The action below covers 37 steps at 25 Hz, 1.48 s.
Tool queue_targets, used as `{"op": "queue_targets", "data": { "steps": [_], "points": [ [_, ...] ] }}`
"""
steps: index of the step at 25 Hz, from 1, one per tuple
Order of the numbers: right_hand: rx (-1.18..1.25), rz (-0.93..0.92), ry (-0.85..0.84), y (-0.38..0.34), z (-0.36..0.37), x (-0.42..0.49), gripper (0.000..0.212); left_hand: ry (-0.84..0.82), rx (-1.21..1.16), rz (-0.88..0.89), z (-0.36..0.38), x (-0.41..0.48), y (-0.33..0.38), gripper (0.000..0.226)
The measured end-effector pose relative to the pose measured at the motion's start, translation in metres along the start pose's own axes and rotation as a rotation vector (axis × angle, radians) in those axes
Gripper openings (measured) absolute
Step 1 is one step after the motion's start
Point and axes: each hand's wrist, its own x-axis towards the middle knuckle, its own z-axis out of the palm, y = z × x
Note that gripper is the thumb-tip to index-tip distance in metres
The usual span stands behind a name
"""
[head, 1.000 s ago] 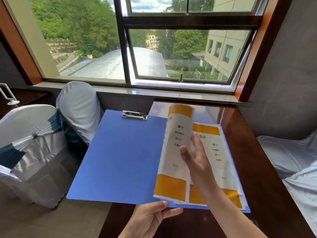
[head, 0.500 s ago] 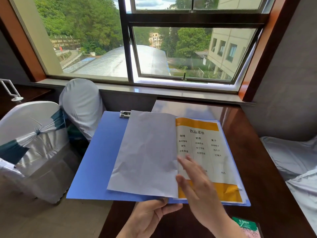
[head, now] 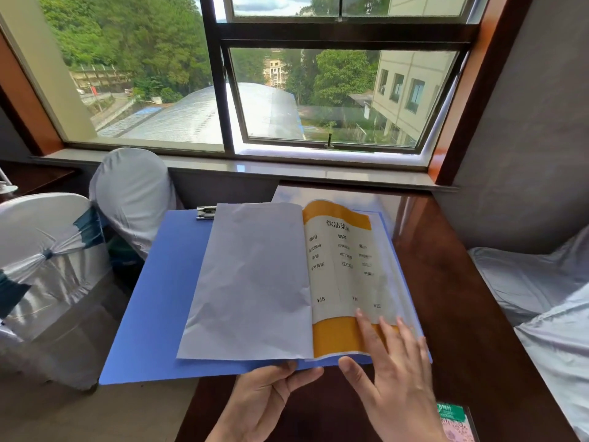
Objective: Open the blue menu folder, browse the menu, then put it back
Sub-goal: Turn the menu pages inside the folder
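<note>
The blue menu folder (head: 159,298) lies open on the dark wooden table (head: 462,314), its left cover overhanging the table's left edge. A turned page (head: 251,282) rests blank side up on the left. The menu page (head: 341,272), white with orange bands and black print, faces up on the right. My left hand (head: 264,400) grips the folder's near edge at the spine, thumb on top. My right hand (head: 392,365) hovers with fingers spread over the menu page's lower right corner; whether the fingertips touch the paper I cannot tell.
Two chairs in white covers (head: 47,275) stand left of the table, under the overhanging cover. A metal clip (head: 205,212) sits at the folder's top. A green and pink card (head: 454,422) lies at the table's near right. Window sill (head: 287,170) behind; grey fabric (head: 541,298) right.
The page that stood curled upright a second ago has fallen flat to the left. My right hand has dropped from it to the lower right corner of the exposed menu page.
</note>
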Motion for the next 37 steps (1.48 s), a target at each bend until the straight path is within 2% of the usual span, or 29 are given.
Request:
{"op": "queue_targets", "data": {
  "steps": [4, 6, 9, 13, 18, 20, 23, 25, 27, 29, 31, 34, 37],
  "points": [
    [0.172, -0.086, 0.005, -0.009, 0.003, 0.008, 0.08, -0.003, 0.028, -0.074, 0.0, 0.0, -0.004, 0.054],
    [0.292, -0.152, 0.047, -0.017, 0.004, 0.012, 0.083, -0.031, 0.051, -0.103, -0.002, 0.0, -0.006, 0.052],
    [0.328, -0.222, 0.069, -0.03, 0.002, 0.02, 0.091, -0.069, 0.009, -0.111, -0.003, -0.001, -0.006, 0.054],
    [0.406, -0.234, 0.088, -0.039, -0.007, 0.03, 0.091, -0.12, 0.028, -0.11, -0.003, 0.0, -0.006, 0.059],
    [0.649, -0.243, 0.14, -0.038, -0.008, 0.043, 0.101, -0.058, 0.087, -0.111, -0.002, -0.001, -0.006, 0.066],
    [0.711, -0.205, 0.097, -0.037, -0.003, 0.046, 0.111, -0.029, 0.104, -0.117, 0.0, 0.0, -0.005, 0.066],
    [0.896, -0.127, -0.103, -0.035, 0.0, 0.048, 0.124, -0.026, 0.131, -0.117, 0.001, -0.001, -0.004, 0.062],
    [0.85, -0.178, -0.234, -0.03, 0.001, 0.047, 0.127, -0.034, 0.118, -0.117, 0.003, -0.004, -0.003, 0.059],
    [0.609, -0.323, -0.328, -0.03, -0.001, 0.043, 0.125, -0.057, 0.112, -0.139, 0.004, -0.007, 0.0, 0.051],
    [0.435, -0.414, -0.279, -0.031, -0.003, 0.041, 0.111, -0.03, 0.065, -0.174, 0.004, -0.009, 0.003, 0.044],
    [0.394, -0.417, -0.185, -0.033, -0.004, 0.04, 0.1, -0.051, 0.068, -0.186, 0.005, -0.011, 0.003, 0.039],
    [0.355, -0.463, -0.202, -0.035, -0.002, 0.039, 0.11, -0.017, 0.052, -0.152, 0.005, -0.014, 0.005, 0.038],
    [0.285, -0.502, -0.189, -0.035, 0.004, 0.037, 0.099, 0.001, 0.049, -0.117, 0.001, -0.015, 0.005, 0.046]
  ]
}}
